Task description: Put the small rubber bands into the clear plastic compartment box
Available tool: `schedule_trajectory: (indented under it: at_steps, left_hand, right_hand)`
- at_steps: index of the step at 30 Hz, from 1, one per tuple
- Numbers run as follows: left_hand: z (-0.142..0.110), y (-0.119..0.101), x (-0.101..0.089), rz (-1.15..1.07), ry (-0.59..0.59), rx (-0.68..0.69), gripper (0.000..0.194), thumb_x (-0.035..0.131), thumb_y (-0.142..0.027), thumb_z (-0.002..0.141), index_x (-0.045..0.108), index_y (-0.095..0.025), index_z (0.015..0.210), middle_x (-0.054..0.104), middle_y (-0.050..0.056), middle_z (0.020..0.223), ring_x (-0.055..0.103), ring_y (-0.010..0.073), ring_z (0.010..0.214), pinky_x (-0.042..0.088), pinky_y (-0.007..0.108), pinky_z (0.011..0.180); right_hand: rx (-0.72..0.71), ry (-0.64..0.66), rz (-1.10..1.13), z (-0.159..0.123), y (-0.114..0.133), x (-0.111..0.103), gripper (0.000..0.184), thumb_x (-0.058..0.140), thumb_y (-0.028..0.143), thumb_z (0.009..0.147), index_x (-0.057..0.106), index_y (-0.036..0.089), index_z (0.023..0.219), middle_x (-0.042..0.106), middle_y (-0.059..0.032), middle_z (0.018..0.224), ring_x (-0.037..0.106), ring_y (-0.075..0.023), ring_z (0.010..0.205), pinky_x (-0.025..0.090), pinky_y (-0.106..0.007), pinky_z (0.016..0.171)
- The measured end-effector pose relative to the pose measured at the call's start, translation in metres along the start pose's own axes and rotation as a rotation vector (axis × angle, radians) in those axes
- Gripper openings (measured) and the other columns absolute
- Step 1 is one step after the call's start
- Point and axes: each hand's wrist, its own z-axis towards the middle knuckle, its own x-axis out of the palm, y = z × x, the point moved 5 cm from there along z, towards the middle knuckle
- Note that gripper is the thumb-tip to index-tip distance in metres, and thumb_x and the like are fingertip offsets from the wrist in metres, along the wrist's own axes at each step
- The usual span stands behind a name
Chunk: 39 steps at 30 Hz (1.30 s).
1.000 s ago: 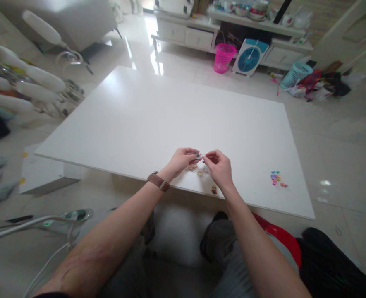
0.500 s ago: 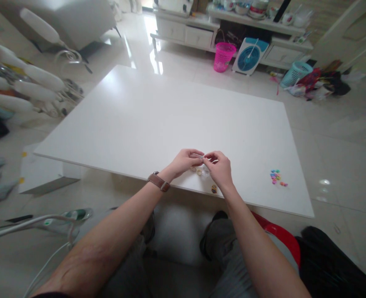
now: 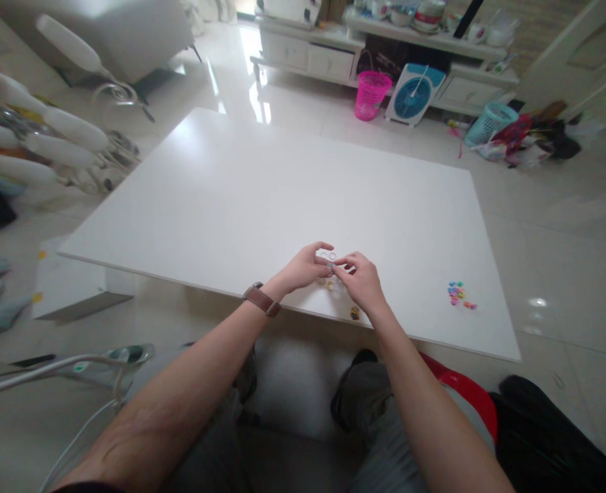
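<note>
My left hand, with a brown-strapped watch at its wrist, pinches a small silvery ring-like piece between thumb and a finger; its index finger is lifted. From the other side, the fingertips of my right hand grip the same piece. Just beyond the fingertips lies a thin silver ring on the white table. A gold-coloured ring rests below the hands, near some clear plastic partly hidden by my right hand. Close to the table's front edge is a small yellow and dark figure.
Several small bright-coloured pieces lie on the right part of the white table. Beyond the table stand a pink basket and a blue and white fan. A red seat is at my right.
The pinched piece has come slightly nearer to me, and my left index finger has lifted. Silver rings on the table beyond the fingertips now show.
</note>
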Motion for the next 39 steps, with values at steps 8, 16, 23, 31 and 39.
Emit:
schedule_trajectory:
  at_steps: [8,16,23,31,39]
  left_hand:
    - [0.001,-0.003,-0.001,0.192,-0.016,0.048,0.054,0.069,-0.005,0.078,0.053,-0.018,0.128,0.076,0.012,0.104,0.073,0.0176,0.084,0.055,0.029,0.074]
    - [0.000,-0.017,-0.017,0.233,-0.260,0.027,0.037,0.063,0.000,0.079,0.057,-0.017,0.111,0.071,0.011,0.111,0.073,0.0160,0.082,0.058,0.030,0.075]
    - [0.001,-0.016,-0.021,0.280,-0.271,0.056,0.032,0.062,-0.004,0.079,0.060,-0.016,0.108,0.069,0.009,0.107,0.070,0.0134,0.076,0.057,0.028,0.072]
    - [0.002,-0.016,-0.025,0.321,-0.270,0.086,0.030,0.059,-0.004,0.079,0.061,-0.015,0.106,0.069,0.008,0.104,0.069,0.0137,0.076,0.054,0.027,0.068]
    - [-0.002,-0.027,-0.032,0.620,-0.301,0.138,0.027,0.055,-0.001,0.076,0.068,-0.016,0.095,0.073,0.006,0.092,0.068,0.0157,0.082,0.051,0.028,0.073]
  right_hand:
    - [-0.031,0.018,-0.070,0.001,-0.002,0.004,0.007,0.063,0.022,0.085,0.067,0.021,0.079,0.064,-0.0027,0.087,0.060,-0.0178,0.079,0.050,-0.033,0.077]
    - [0.004,-0.149,-0.389,0.003,-0.015,-0.019,0.010,0.062,0.024,0.087,0.069,0.021,0.081,0.064,-0.0092,0.096,0.053,-0.0280,0.103,0.043,-0.044,0.099]
    - [0.006,-0.083,-0.499,0.001,-0.022,-0.010,0.012,0.061,0.023,0.087,0.072,0.021,0.084,0.063,-0.0101,0.098,0.050,-0.0293,0.105,0.043,-0.044,0.099]
    - [0.018,-0.010,-0.566,0.000,-0.017,-0.010,0.013,0.061,0.020,0.084,0.074,0.020,0.085,0.066,-0.0101,0.102,0.050,-0.0300,0.106,0.045,-0.043,0.098]
    - [0.038,0.044,-0.567,-0.001,-0.016,-0.018,0.021,0.059,0.020,0.082,0.071,0.021,0.098,0.067,-0.0103,0.108,0.055,-0.0296,0.109,0.046,-0.042,0.097]
